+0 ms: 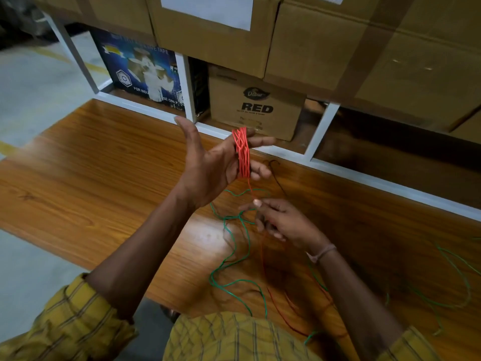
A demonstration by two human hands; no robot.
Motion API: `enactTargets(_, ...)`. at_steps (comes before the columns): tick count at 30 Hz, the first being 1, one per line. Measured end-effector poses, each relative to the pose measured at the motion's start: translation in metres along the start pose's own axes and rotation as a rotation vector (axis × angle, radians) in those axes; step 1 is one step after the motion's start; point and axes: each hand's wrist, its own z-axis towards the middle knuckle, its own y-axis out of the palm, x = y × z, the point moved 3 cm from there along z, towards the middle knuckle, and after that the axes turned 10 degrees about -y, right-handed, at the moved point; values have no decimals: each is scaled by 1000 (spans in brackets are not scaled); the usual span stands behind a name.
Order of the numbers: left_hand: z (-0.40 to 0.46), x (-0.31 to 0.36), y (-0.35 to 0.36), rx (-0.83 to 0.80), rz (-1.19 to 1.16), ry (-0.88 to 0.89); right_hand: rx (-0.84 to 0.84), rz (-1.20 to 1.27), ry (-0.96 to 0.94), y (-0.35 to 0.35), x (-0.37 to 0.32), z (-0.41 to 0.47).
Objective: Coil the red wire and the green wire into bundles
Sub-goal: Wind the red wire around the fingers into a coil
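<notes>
The red wire [242, 152] is wound in many turns around the spread fingers of my left hand [208, 165], which is raised above the wooden table with its thumb up. One red strand drops from the coil to my right hand [281, 222], which pinches it lower down. More red wire trails across the table toward my body. The green wire [234, 246] lies loose in tangled loops on the table under and beside my hands, with another loop at the far right.
The wooden table [104, 178] runs left to right. Behind it stands a white metal rack [187, 89] holding cardboard boxes, one marked RED [257, 108], and a blue tape carton [140, 69]. Concrete floor lies to the left.
</notes>
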Motion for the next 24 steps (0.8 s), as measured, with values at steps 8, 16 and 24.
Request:
enactTargets(8,11,-17,-22,373,262,-65,-374,41,8,13,-41,-33)
enactTargets(16,4,-34,-23,251,648,-195,-385,-40,-130,-33,-83,-39)
enactTargets(24,-9,-38,-10,23,691,-343,4,379,-304,-79,-99,-14)
